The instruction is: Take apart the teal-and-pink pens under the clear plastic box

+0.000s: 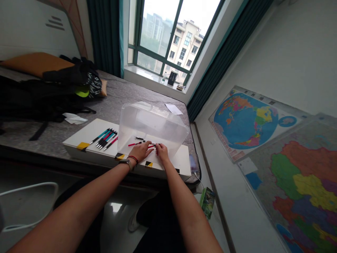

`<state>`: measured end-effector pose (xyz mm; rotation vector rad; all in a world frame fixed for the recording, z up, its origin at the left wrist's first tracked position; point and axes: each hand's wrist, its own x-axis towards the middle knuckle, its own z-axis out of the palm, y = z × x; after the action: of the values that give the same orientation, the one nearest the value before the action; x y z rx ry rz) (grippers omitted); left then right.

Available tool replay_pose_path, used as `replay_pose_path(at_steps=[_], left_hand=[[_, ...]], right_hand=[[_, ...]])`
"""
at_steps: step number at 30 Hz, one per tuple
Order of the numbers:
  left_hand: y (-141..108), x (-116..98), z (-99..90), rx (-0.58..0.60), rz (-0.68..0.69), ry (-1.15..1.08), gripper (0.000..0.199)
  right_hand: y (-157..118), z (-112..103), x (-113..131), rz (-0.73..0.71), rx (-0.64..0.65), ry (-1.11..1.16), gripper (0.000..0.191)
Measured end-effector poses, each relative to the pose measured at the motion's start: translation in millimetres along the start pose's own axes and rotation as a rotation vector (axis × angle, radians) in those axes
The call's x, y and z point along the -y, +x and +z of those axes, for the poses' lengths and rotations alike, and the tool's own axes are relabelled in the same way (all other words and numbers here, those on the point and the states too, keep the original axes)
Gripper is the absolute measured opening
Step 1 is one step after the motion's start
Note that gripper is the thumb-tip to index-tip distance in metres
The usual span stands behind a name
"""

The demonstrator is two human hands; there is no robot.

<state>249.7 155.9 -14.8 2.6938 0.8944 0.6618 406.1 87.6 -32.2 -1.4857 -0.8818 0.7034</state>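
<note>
My left hand (140,151) is relaxed and open, its fingers stretched out and not clearly closing on anything, while my right hand (162,152) is drawn in, its fingertips (157,149) bunched at the end of a slim red-and-black pen (151,146); I can't tell whether they are really gripping it. Just ahead of my hands, a loose red pen (134,144) and a dark pen (139,138) lie close together, seen through the near side of a clear plastic tub (152,128). I can't tell whether my fingers are inside its rim or only in front of it. The tub sits on a white board (92,135), and left of my left hand lies a tight row of teal, red and black pens (104,138). The main risk, I'd judge, is my knuckles or the watch (125,162) on my left wrist catching the tub's edge and shoving the light plastic aside. A weak pinch could also let the slim pen roll into its neighbours. The board's near edge is close to my wrists, and it rests on a soft grey mattress (113,98), so leaning on it could tilt everything and send the pens sliding.
</note>
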Motion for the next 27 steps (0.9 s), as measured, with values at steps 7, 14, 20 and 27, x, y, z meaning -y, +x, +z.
replay_pose_path(at_steps=[7,14,20,27], left_hand=[[0.4,-1.7,-1.5,-0.013,0.016,0.028,0.035],[1.3,0.4,0.3,0.008,0.035,0.014,0.042],[-0.4,-2.1,-0.3,0.035,-0.033,0.036,0.044],[-0.9,-4.3,-4.9,0.011,0.021,-0.027,0.036]], right_hand=[[0.2,0.2,1.2,-0.008,-0.016,-0.039,0.035],[-1.9,1.1,3.4,-0.005,-0.025,-0.031,0.034],[-1.0,-0.4,1.2,-0.001,0.007,-0.024,0.033],[0.1,-0.3,0.0,-0.028,-0.007,-0.026,0.034]])
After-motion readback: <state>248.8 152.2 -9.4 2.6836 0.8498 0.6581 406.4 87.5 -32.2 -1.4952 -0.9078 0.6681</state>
